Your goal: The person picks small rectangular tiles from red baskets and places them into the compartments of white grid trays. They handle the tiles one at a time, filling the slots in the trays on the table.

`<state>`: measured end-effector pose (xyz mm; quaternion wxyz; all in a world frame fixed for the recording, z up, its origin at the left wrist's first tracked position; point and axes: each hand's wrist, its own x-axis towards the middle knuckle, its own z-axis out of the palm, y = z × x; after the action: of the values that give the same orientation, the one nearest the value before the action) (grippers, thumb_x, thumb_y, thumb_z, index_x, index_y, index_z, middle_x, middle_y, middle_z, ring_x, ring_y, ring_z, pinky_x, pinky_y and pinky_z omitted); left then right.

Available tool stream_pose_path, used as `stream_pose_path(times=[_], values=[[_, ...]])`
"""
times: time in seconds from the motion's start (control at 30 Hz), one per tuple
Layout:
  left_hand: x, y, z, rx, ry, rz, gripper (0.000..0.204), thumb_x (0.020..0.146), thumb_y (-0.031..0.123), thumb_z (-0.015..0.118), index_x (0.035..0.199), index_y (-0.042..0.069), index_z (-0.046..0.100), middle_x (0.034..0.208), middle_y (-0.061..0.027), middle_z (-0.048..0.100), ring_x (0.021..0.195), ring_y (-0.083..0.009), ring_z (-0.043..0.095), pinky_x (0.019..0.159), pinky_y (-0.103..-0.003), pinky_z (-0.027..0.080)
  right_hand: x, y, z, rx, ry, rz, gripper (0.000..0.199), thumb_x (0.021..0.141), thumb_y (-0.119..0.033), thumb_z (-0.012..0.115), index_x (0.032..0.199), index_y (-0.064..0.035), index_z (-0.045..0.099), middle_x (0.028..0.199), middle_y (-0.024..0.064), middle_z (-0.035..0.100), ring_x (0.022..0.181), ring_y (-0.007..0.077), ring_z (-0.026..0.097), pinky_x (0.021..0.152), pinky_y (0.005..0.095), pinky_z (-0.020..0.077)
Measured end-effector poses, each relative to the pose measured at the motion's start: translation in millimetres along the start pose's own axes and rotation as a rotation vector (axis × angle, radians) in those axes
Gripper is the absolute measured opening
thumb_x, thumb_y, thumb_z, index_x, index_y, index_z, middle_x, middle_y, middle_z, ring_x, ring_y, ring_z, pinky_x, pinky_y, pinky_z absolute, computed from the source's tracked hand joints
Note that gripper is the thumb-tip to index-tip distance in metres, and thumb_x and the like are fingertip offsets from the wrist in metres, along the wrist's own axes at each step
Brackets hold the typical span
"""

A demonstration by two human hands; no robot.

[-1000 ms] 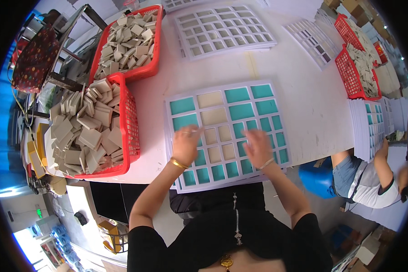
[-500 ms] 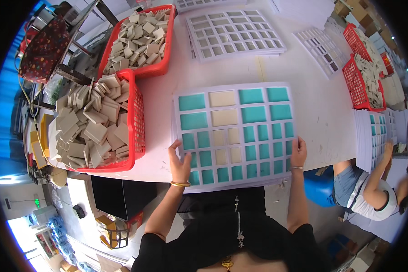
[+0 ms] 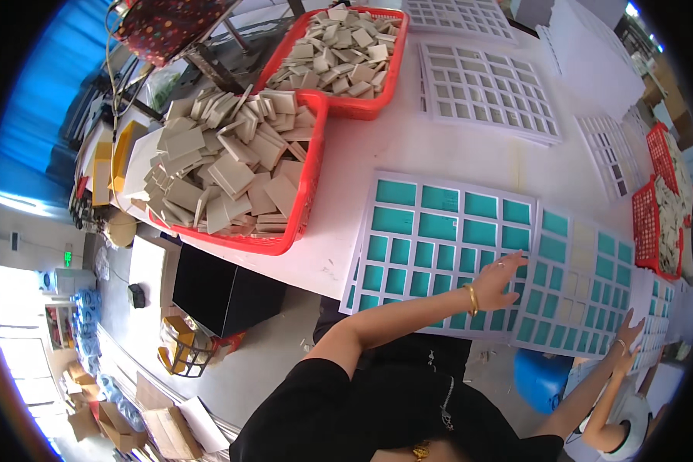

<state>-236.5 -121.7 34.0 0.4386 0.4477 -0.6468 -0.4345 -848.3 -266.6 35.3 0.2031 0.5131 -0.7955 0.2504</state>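
A white grid frame with teal cells (image 3: 454, 183) lies in front of me on the table, its cells without tiles. Overlapping or abutting its right side is a second such frame (image 3: 570, 353), which has a column of cream tiles (image 3: 581, 258) among its teal cells. My left hand (image 3: 502, 282) reaches across the first frame, fingers stretched toward the second frame's left edge. At that frame's lower right edge is my right hand (image 3: 630, 333), fingers spread; whether it grips the edge is hard to see.
Two red baskets (image 3: 309, 181) full of cream tiles stand on the left. Stacked white grid frames (image 3: 489, 88) lie at the back. More red baskets (image 3: 658, 223) are at far right. A co-worker's arm (image 3: 610, 400) is close to my right hand. A blue bin (image 3: 537, 381) stands below the table edge.
The frame with cream tiles has moved right with my hands, uncovering the teal-celled frame beneath. My left hand has left its former place at the left edge. The view has turned.
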Motion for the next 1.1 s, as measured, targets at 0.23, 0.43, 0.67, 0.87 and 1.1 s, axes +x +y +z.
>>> stream_pose_path(times=[0.23, 0.43, 0.67, 0.87, 1.1], values=[[-89, 50, -167, 0.422, 0.532, 0.189, 0.042, 0.067, -0.011, 0.065, 0.104, 0.006, 0.06, 0.106, -0.0125, 0.061, 0.101, -0.0289, 0.059, 0.087, -0.036, 0.046, -60, -197, 6, 0.377, -0.235, -0.384, 0.063, 0.089, -0.032, 0.063, 0.137, 0.0013, 0.039, 0.138, 0.0211, 0.043, 0.13, 0.0336, 0.039, 0.11, 0.04, 0.0284], [-192, 61, -370, 1.156, 1.009, -0.133, 0.027, 0.076, 0.012, 0.068, 0.102, 0.007, 0.06, 0.103, -0.0092, 0.061, 0.098, -0.03, 0.057, 0.086, -0.04, 0.044, -175, -495, -84, 0.883, -0.401, -0.831, 0.053, 0.081, -0.012, 0.068, 0.129, -0.0026, 0.049, 0.129, 0.0148, 0.053, 0.121, 0.0304, 0.048, 0.105, 0.0404, 0.033], [-226, 19, -454, 1.436, 0.676, -0.893, 0.069, 0.071, 0.048, 0.071, 0.124, 0.009, 0.051, 0.13, -0.0094, 0.052, 0.124, -0.0326, 0.043, 0.1, -0.049, 0.033, -365, -742, -207, 1.317, -0.68, -1.354, 0.038, 0.078, -0.018, 0.067, 0.114, -0.0096, 0.055, 0.107, 0.0098, 0.063, 0.103, 0.0273, 0.059, 0.092, 0.0427, 0.0413], [-210, 44, -426, 1.361, 0.778, -0.601, 0.059, 0.067, 0.03, 0.079, 0.116, 0.01, 0.054, 0.115, -0.0113, 0.059, 0.109, -0.0334, 0.053, 0.088, -0.046, 0.041, -443, -802, -223, 1.0, -1.084, -1.247, 0.052, 0.078, -0.027, 0.067, 0.118, -0.0004, 0.047, 0.106, 0.0184, 0.063, 0.093, 0.0348, 0.063, 0.082, 0.0438, 0.0486], [-207, 79, -368, 0.704, 1.042, -0.042, 0.044, 0.086, 0.0, 0.06, 0.129, 0.002, 0.049, 0.114, -0.0093, 0.057, 0.098, -0.0161, 0.057, 0.083, -0.027, 0.047, -426, -770, -227, 1.451, -1.339, -0.892, 0.035, 0.079, -0.019, 0.07, 0.105, -0.0039, 0.053, 0.096, 0.0161, 0.06, 0.075, 0.0311, 0.062, 0.07, 0.0372, 0.0515]])
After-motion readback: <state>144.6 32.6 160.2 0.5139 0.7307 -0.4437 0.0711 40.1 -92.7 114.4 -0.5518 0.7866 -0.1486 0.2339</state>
